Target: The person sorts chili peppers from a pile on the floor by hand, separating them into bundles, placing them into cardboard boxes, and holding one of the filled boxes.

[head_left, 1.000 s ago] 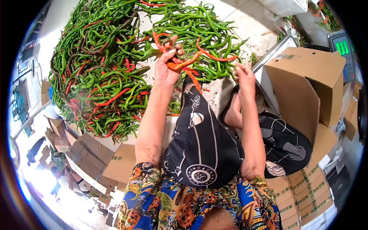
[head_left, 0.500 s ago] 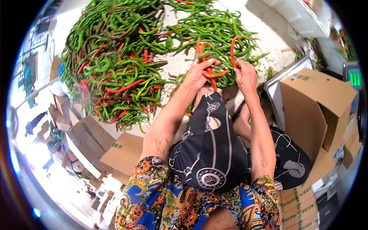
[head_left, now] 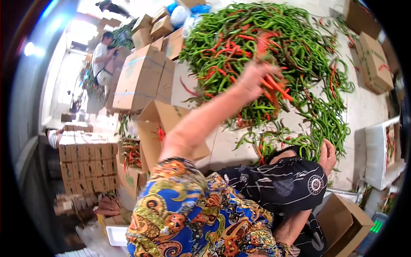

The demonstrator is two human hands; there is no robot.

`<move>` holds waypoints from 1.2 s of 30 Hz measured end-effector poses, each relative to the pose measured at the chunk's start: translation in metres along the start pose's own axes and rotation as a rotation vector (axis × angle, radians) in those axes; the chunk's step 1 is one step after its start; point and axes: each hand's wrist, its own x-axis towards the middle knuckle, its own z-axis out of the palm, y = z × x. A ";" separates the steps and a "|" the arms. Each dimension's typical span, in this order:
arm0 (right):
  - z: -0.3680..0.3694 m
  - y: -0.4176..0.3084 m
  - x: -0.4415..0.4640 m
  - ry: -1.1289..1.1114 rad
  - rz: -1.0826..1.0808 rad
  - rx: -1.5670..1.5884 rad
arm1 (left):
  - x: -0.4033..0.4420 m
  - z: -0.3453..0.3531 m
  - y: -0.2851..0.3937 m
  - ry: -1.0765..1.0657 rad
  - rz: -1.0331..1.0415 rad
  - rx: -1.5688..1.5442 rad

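Note:
My left hand, smeared by motion, is closed around several red chili peppers over the big pile. Their ends stick out on both sides of the fingers. Under it spreads a heap of green chili peppers with red and dark ones mixed in. Beyond my knee, my right hand is low beside the green chilies at the near right of the heap. Its fingers look loosely apart, and no chili shows in them.
An open cardboard box with red chilies inside stands at my left. Another open box is at lower right, near a white foam box. Stacked cartons line the left side. A person stands farther back.
The view has turned left. My left hand has swung away from my knees to over the pile, carrying red chilies. My right hand has lowered, and the red chili it pinched no longer shows.

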 end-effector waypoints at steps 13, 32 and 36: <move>-0.026 0.089 -0.114 -0.209 0.542 0.241 | -0.300 -0.385 0.185 0.619 0.016 0.244; 0.025 0.086 -0.118 -0.122 0.584 0.473 | -0.129 -0.125 -0.027 -0.547 -0.065 1.769; 0.029 0.105 -0.111 -0.002 0.599 0.524 | -0.070 -0.075 -0.138 -0.750 0.153 1.573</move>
